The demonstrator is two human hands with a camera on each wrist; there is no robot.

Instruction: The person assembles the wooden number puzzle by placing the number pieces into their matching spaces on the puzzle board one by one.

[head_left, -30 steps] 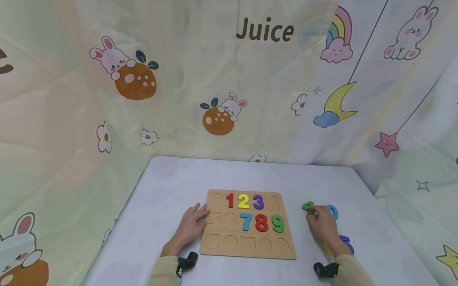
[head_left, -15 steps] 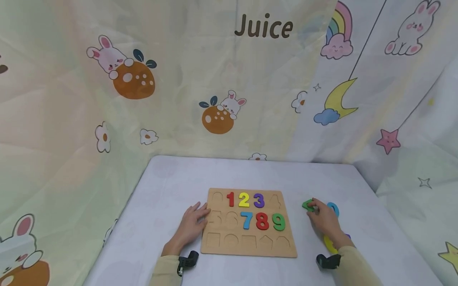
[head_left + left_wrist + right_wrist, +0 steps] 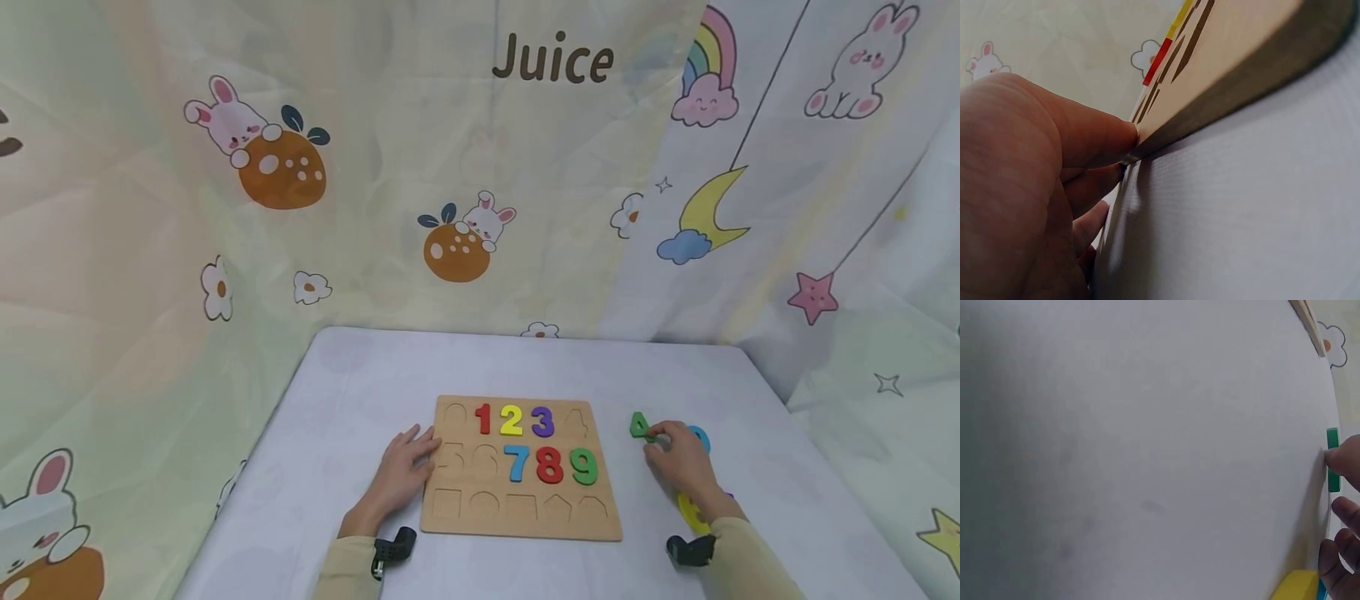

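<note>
Right fingers (image 3: 664,428) pinch one 4 (image 3: 635,428); left fingers (image 3: 417,452) touch board's (image 3: 525,528) edge. Six numerals (image 3: 550,465) seated. Open table (image 3: 628,487) separates board and 4.

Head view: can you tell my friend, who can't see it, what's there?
A person's right hand pinches a green 4 at a white table; the left hand touches a wooden puzzle board bearing 1, 2, 3, 7, 8 and 9.

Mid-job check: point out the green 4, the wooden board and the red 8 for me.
Green 4 (image 3: 634,429), head view: left stroke of its visible part.
Wooden board (image 3: 521,529), head view: bare wood along the near edge.
Red 8 (image 3: 550,463), head view: waist, where the loops meet.
</note>
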